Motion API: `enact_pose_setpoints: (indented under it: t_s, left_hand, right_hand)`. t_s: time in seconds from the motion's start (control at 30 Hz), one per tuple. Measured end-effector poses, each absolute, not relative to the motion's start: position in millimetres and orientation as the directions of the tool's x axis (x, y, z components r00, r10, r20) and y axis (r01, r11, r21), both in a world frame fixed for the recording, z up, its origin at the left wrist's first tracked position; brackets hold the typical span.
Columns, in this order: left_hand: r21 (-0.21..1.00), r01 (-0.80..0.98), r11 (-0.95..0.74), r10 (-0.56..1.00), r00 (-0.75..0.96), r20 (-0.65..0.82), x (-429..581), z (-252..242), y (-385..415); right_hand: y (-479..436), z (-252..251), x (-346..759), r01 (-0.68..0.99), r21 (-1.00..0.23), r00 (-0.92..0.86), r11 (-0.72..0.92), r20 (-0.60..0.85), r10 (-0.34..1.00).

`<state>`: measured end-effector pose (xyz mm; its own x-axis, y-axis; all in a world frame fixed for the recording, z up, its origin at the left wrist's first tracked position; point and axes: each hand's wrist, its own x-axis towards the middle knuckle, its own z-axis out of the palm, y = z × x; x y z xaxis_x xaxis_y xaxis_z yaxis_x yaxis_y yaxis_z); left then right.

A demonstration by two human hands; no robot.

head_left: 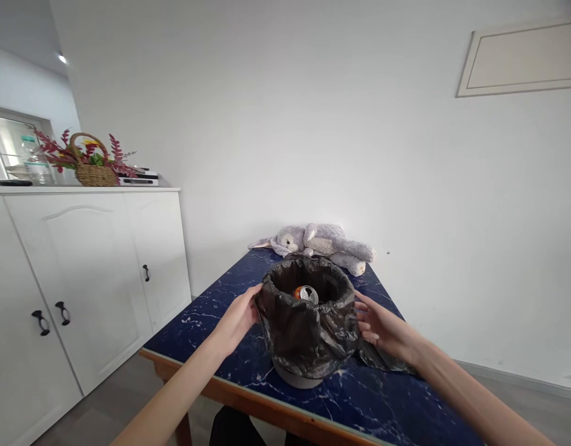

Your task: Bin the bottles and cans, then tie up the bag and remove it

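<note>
Two bare hands are up by a small round bin point(297, 379) that stands on a dark blue table point(192, 328) with white streaks. A black bag point(308, 334) sits inside the bin, and its top is folded out and down over the rim, so most of the bin is hidden. Only the grey bottom edge of the bin shows.

The left hand point(236, 319) is at the left side of the bag, right at the rim. Its fingertips touch the plastic there, but I cannot tell if they pinch it or just rest on it. The right hand point(380, 325) is at the right side of the bag. Its fingers are spread and loose, so it is not grabbing anything. They are just beside the bag, maybe brushing it. Some of the bag lies flat on the table under that hand.

Down in the bag lies an orange drink can point(306, 294) with its silver top facing up.

Behind the bin, by the white wall, a grey soft bunny point(317, 244) lies on its side on the table. On the left stands a white cupboard point(80, 279). A woven basket point(93, 170) with red flowers sits on top of it.
</note>
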<state>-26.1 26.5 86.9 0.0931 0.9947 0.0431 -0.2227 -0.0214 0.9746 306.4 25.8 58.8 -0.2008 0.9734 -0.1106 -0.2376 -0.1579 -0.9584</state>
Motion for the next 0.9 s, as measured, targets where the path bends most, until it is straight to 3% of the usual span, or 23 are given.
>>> enact_pose_setpoints:
  t_s: [0.2, 0.33, 0.47, 0.67, 0.77, 0.9]
  left_hand:
    - [0.936, -0.348, -0.055, 0.997, -0.064, 0.035, -25.9, 119.0, 24.2]
    - [0.926, -0.344, -0.155, 0.988, -0.071, 0.139, -21.6, 148.0, 19.0]
    - [0.908, -0.322, -0.267, 0.964, -0.084, 0.254, -15.8, 172.2, 12.1]
    - [0.865, -0.337, -0.372, 0.926, -0.199, 0.321, -15.9, 190.4, -3.0]
    - [0.816, -0.315, -0.484, 0.869, -0.278, 0.409, -19.8, 186.4, -16.0]
    - [0.777, -0.194, -0.599, 0.773, -0.394, 0.498, -28.6, 163.0, -35.5]
  right_hand:
    - [21.6, 90.2, 326.2, -0.205, -0.977, -0.12, -0.058, -0.034, 0.992]
    - [15.4, 120.4, 329.0, -0.16, -0.986, -0.041, 0.047, 0.055, 0.998]
    - [8.1, 147.4, 334.6, -0.249, -0.959, 0.024, 0.136, 0.134, 0.991]
    - [-2.6, 157.3, 356.8, -0.241, -0.92, 0.187, 0.31, 0.269, 0.945]
    - [-13.8, 148.2, 367.1, -0.155, -0.919, 0.286, 0.363, 0.31, 0.907]
    - [-41.2, 122.8, 375.2, 0.144, -0.93, 0.439, 0.339, 0.367, 0.82]
